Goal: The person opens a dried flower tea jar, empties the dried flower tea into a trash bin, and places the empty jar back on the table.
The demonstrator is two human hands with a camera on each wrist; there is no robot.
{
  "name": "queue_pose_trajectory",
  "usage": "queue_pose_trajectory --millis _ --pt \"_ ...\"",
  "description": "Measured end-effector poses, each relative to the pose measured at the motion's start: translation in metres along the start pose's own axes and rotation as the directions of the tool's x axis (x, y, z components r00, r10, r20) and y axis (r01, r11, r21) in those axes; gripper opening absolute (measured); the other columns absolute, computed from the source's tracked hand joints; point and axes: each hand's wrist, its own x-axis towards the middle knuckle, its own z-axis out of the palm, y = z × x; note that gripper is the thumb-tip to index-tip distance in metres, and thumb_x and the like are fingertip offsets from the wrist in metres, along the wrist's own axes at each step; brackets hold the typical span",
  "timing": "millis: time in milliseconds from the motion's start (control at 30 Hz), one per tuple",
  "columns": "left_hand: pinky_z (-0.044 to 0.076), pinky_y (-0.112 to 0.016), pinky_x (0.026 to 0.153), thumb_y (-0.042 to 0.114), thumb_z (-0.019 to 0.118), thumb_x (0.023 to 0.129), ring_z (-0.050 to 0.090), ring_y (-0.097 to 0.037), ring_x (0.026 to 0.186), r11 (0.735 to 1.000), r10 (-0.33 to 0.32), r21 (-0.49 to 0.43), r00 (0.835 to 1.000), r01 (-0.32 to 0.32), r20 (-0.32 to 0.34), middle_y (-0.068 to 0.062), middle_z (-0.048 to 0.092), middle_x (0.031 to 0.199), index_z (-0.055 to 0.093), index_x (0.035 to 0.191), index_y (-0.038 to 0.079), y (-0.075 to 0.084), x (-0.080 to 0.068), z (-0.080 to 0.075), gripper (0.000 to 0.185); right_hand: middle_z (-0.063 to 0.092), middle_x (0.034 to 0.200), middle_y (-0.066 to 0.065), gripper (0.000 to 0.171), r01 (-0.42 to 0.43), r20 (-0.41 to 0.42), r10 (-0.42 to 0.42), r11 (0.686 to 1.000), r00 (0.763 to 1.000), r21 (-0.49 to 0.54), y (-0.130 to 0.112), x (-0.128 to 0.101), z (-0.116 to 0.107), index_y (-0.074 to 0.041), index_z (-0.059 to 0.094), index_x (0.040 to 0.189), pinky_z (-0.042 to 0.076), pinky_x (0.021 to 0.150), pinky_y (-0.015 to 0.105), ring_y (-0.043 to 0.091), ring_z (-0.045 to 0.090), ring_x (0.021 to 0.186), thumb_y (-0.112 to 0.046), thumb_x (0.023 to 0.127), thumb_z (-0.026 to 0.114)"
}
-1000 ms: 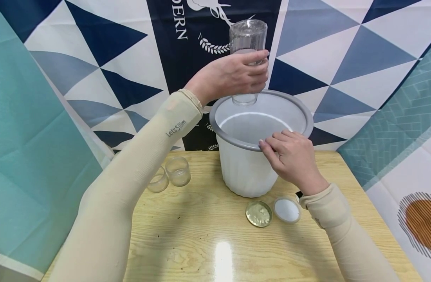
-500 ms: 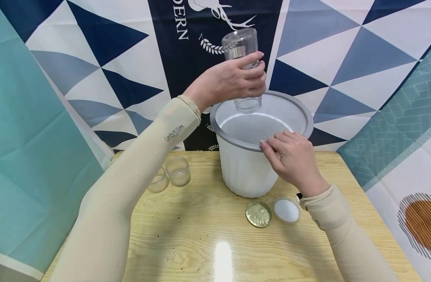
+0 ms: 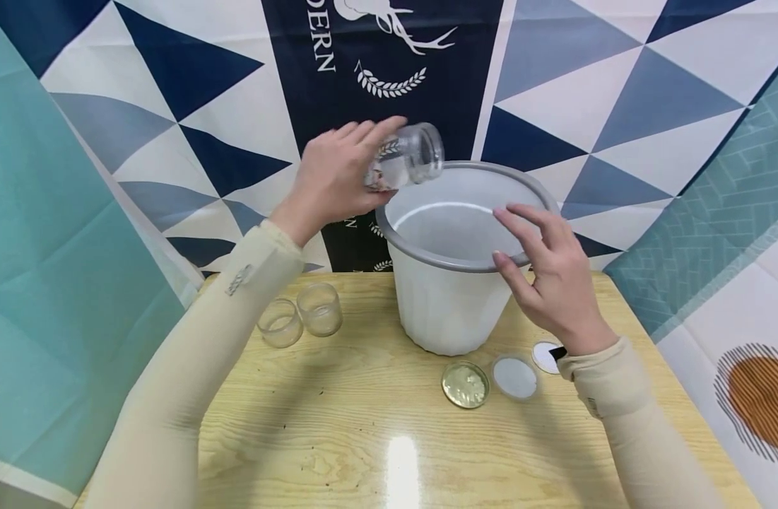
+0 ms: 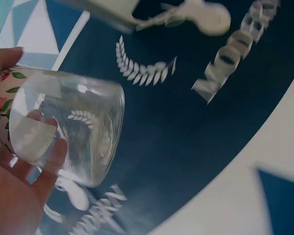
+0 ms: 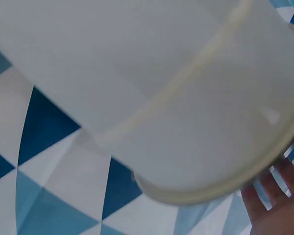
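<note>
My left hand (image 3: 334, 170) grips a clear glass jar (image 3: 404, 161) tipped onto its side, mouth to the right, beside the left part of the bucket's rim. Printed flowers and leaves show on this jar (image 4: 103, 105) in the left wrist view. The white bucket (image 3: 449, 311) has a grey rim and stands upright on the table. Near its front right rim my right hand (image 3: 557, 279) is held with fingers apart, gripping nothing. Whether a finger touches the rim cannot be told. In the right wrist view the bucket (image 5: 186, 112) looks blurred, with fingers beside its rim.
Two small clear glass cups (image 3: 320, 309) stand at the left on the wooden table (image 3: 338, 438). In front of the bucket lie a gold lid (image 3: 466, 385), a whitish disc (image 3: 514, 377) and a white piece (image 3: 545, 357) partly behind the right wrist. A patterned cloth hangs behind.
The jar was upside down above the bucket; it has moved left and down and turned sideways. My right hand has let go of the rim and spread its fingers, shifting slightly right.
</note>
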Motion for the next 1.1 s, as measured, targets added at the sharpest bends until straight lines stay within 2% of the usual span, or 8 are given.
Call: queue_pose_trajectory --millis 100,200,333,467,633,833,967,1100 --pt "0.059 -0.043 0.087 0.051 0.084 0.080 0.068 -0.025 0.110 0.969 -0.138 -0.212 0.989 0.125 -0.045 -0.008 0.069 0.132 0.042 0.154 0.018 -0.008 -0.029 0.001 0.091 0.057 0.147 0.017 0.061 -0.015 -0.021 0.015 1.000 1.000 -0.004 0.003 0.000 -0.006 -0.016 0.058 0.147 0.042 0.112 0.056 0.042 0.053 0.134 -0.058 0.106 0.043" --pt "0.059 -0.046 0.087 0.050 0.087 0.078 0.071 -0.028 0.108 0.896 -0.250 -0.393 0.966 0.207 -0.060 -0.010 0.070 0.129 0.043 0.149 0.016 -0.009 -0.059 0.003 0.091 0.055 0.151 0.015 0.062 -0.027 -0.029 0.027 1.000 0.999 -0.014 0.005 -0.003 -0.013 -0.017 0.057 0.149 0.037 0.121 0.050 0.039 0.049 0.141 -0.060 0.105 0.043" --pt "0.058 -0.051 0.086 0.047 0.089 0.076 0.071 -0.033 0.107 0.828 -0.331 -0.494 0.942 0.264 -0.051 -0.011 0.070 0.128 0.039 0.148 0.018 -0.005 -0.092 0.006 0.092 0.053 0.153 0.014 0.064 -0.031 -0.022 0.030 0.999 0.999 -0.044 0.009 -0.010 -0.020 -0.017 0.055 0.150 0.033 0.124 0.047 0.038 0.048 0.143 -0.060 0.105 0.043" --pt "0.057 -0.054 0.088 0.041 0.091 0.075 0.071 -0.033 0.110 0.794 -0.346 -0.552 0.936 0.254 -0.067 -0.009 0.069 0.131 0.037 0.147 0.021 0.000 -0.117 0.010 0.092 0.053 0.153 0.015 0.064 -0.021 -0.018 0.020 0.998 1.000 -0.052 0.010 -0.017 -0.021 -0.016 0.056 0.150 0.033 0.125 0.047 0.038 0.047 0.144 -0.060 0.105 0.043" --pt "0.057 -0.053 0.096 0.034 0.093 0.074 0.070 -0.030 0.116 0.757 -0.356 -0.606 0.932 0.243 -0.071 -0.008 0.068 0.131 0.038 0.146 0.021 0.007 -0.138 0.016 0.092 0.055 0.150 0.017 0.063 0.008 -0.027 -0.009 0.999 1.000 -0.048 0.007 -0.024 -0.018 -0.016 0.058 0.148 0.034 0.124 0.047 0.040 0.050 0.141 -0.059 0.105 0.044" --pt "0.054 -0.053 0.100 0.021 0.094 0.073 0.068 -0.030 0.117 0.687 -0.320 -0.700 0.946 0.196 -0.050 -0.010 0.068 0.129 0.040 0.144 0.015 0.019 -0.162 0.029 0.090 0.055 0.150 0.018 0.061 0.057 -0.012 -0.057 0.998 0.998 -0.034 -0.002 -0.027 -0.010 -0.015 0.058 0.147 0.036 0.122 0.048 0.042 0.052 0.138 -0.057 0.105 0.044" --pt "0.055 -0.053 0.098 0.022 0.094 0.072 0.068 -0.029 0.117 0.689 -0.313 -0.696 0.949 0.202 -0.034 -0.010 0.068 0.129 0.040 0.145 0.016 0.028 -0.176 0.041 0.091 0.055 0.150 0.018 0.061 0.092 0.011 -0.092 0.995 0.996 -0.024 -0.010 -0.027 -0.005 -0.012 0.058 0.147 0.036 0.122 0.050 0.042 0.051 0.138 -0.055 0.106 0.044" --pt "0.054 -0.050 0.100 0.018 0.096 0.068 0.064 -0.026 0.119 0.678 -0.305 -0.716 0.950 0.163 -0.072 -0.009 0.064 0.131 0.047 0.139 0.012 0.034 -0.187 0.053 0.087 0.057 0.149 0.019 0.060 0.126 0.024 -0.126 0.992 0.992 0.000 -0.018 -0.027 -0.001 -0.009 0.060 0.145 0.035 0.123 0.048 0.042 0.052 0.138 -0.052 0.106 0.046"
